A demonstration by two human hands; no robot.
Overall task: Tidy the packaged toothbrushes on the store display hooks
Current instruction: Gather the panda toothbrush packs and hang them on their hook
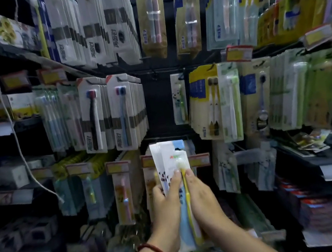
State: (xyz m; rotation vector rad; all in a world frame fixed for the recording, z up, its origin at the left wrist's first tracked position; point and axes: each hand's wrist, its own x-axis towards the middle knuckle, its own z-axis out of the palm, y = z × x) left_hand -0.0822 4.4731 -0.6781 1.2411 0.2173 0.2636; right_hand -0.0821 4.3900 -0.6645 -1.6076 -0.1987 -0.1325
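Observation:
A stack of white and light-blue toothbrush packs (172, 162) with a yellow brush on the front card stands upright between both my hands, low in the middle of the view. My left hand (167, 204) grips the stack from its left side, fingers over the front. My right hand (204, 201) holds the right edge, thumb on the front card. Rows of packaged toothbrushes hang on display hooks all around, such as white cards with dark and blue brushes (115, 114) and yellow-backed cards (211, 100). A lone panda-print pack (179, 99) hangs above the stack.
Yellow price tags (199, 159) sit on the hook ends near the stack. A dark bare gap of back panel (158, 100) lies above my hands. A white cord (7, 113) hangs down the left side past shelves of boxed goods (4, 175).

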